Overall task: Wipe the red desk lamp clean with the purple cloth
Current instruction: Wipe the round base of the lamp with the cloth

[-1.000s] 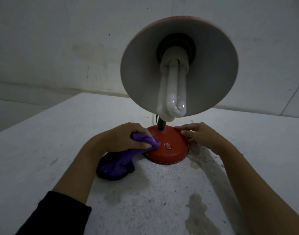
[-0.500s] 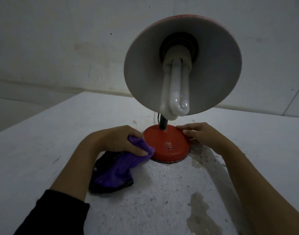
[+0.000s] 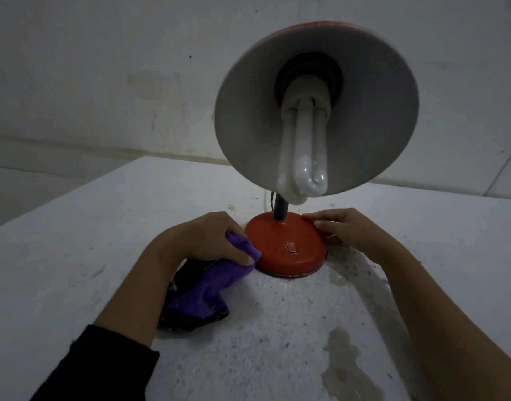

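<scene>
Dim room, plain pale wall behind a white speckled desk with scuffs and a damp-looking stain on its near part. Red desk lamp stands upright toward the far middle of the desk — round red base with a small rocker switch on its top face, a short dark stem rising from the back of the base, and a wide round shade tilted toward the camera. Shade's inside looks greyish-white; only a thin reddish rim shows along its top edge. A white U-tube compact fluorescent bulb hangs from a dark socket at the shade's centre, unlit. A thin cord shows just behind the stem.

Left hand sits just left of the base, fingers curled round a bunched purple cloth; the cloth's front fold is at the base's left edge, though whether it actually touches is hard to tell. Rest of the cloth trails back under the wrist onto the desk — purple on top, darker along its lower edge. A black sleeve covers the left forearm near the bottom corner.

Right hand rests against the right rim of the base, fingers loosely bent, fingertips on the red edge, nothing gripped. Right forearm is bare and runs out to the lower right corner.
</scene>
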